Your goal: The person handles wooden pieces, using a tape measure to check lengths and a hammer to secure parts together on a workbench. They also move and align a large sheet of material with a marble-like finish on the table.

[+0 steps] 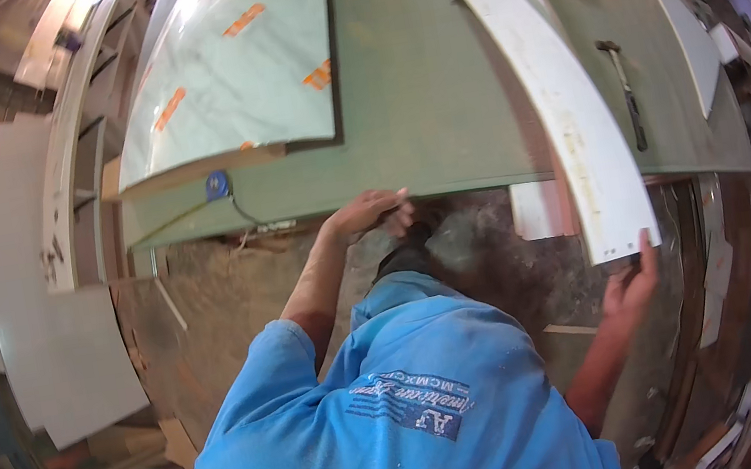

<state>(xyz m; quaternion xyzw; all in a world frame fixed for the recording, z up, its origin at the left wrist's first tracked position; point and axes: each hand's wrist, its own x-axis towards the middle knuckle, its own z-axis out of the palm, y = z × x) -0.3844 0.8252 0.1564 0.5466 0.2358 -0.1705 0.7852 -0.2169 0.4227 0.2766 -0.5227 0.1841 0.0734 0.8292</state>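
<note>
In a cluttered workshop, a green-topped workbench [432, 98] carries a marble-patterned panel [241, 69], with a blue tape measure [216, 184] just below it. At the bench edge the left hand [372, 213] is half open, apparently empty. Rightward, a long white board [573, 115] overhangs the edge, its near corner in the partly closed right hand [631, 280]; a hammer [624, 87] lies beyond. Should that one-handed grip slip, the overhanging end could swing or tip. Lettering marks the blue shirt [334, 467].
</note>
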